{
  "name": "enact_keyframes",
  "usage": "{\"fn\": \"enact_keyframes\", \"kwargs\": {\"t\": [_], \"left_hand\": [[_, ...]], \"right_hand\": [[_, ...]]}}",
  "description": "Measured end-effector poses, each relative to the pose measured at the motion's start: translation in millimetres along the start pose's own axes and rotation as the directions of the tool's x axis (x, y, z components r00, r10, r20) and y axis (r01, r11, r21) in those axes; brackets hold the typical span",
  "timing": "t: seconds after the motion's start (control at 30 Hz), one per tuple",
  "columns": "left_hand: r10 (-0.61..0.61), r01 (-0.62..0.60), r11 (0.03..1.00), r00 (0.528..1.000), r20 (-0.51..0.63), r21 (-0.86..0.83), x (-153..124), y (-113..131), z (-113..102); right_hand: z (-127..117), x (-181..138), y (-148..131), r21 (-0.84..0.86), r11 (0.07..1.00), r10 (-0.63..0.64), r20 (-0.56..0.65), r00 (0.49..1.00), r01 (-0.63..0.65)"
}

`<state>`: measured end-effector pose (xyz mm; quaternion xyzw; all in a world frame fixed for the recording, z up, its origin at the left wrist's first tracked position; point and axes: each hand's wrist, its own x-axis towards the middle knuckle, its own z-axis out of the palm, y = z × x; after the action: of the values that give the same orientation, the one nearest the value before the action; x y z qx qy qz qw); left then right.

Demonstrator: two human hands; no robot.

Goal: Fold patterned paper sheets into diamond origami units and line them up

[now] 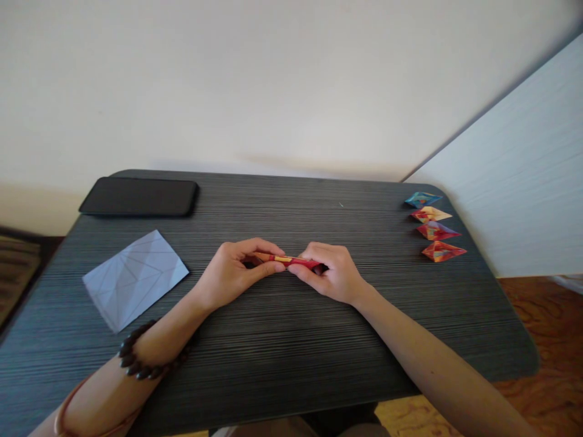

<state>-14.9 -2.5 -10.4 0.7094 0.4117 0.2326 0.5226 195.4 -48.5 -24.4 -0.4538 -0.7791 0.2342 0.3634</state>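
Note:
My left hand point(234, 270) and my right hand point(330, 273) meet over the middle of the dark striped table point(291, 352). Together they pinch a narrow folded piece of red and orange patterned paper point(291, 261), each hand holding one end just above the tabletop. A beaded bracelet point(141, 358) circles my left wrist.
A creased pale blue paper sheet point(134, 278) lies at the left. A black phone point(140, 196) rests at the far left corner. Several finished folded paper shapes point(435, 226) line the far right edge. A white panel point(514, 188) stands to the right, a wall behind.

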Motion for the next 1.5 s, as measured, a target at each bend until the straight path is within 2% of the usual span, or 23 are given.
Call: {"fn": "enact_keyframes", "kwargs": {"t": [0.3, 0.5, 0.6, 0.67, 0.8, 1.0, 1.17, 1.5], "left_hand": [[-0.002, 0.005, 0.999, 0.999, -0.047, 0.054, 1.7, 4.5, 2.0], [-0.090, 0.096, 0.992, 0.993, 0.076, -0.086, 4.6, 0.7, -2.3], [-0.039, 0.061, 0.989, 0.987, 0.158, -0.135, 4.6, -0.6, -6.2], [0.003, 0.020, 0.991, 0.985, 0.173, -0.131, 4.5, -1.0, -7.3], [0.050, -0.045, 0.998, 0.994, 0.096, -0.045, 4.9, -4.3, -5.0], [0.208, -0.183, 0.949, 0.976, -0.073, 0.259, 3.8, -8.1, -4.2], [0.312, -0.269, 0.874, 0.949, -0.044, 0.404, 3.0, -8.8, -5.2], [0.403, -0.371, 0.827, 0.915, 0.015, 0.422, 4.8, -14.5, -5.2]], "right_hand": [[1.6, 0.9, 0.3, 0.015, 1.000, -0.002, 0.013, 1.000, 0.002], [-4.9, 1.4, 6.5, 0.018, 1.000, 0.010, 0.012, 1.000, -0.010], [-7.1, 2.2, 9.3, 0.038, 0.999, 0.038, 0.031, 0.999, -0.039], [-7.2, 2.7, 10.0, 0.036, 0.998, 0.049, 0.035, 0.998, -0.050], [-6.7, 2.6, 9.4, -0.020, 0.999, 0.035, -0.001, 0.999, -0.035], [-8.7, 0.4, 9.1, -0.034, 0.999, -0.020, -0.027, 0.999, 0.019], [-9.4, 0.0, 8.6, -0.088, 0.996, -0.021, 0.037, 0.999, 0.024], [-8.6, 1.4, 2.8, -0.175, 0.985, 0.024, 0.084, 0.996, -0.009]]}}
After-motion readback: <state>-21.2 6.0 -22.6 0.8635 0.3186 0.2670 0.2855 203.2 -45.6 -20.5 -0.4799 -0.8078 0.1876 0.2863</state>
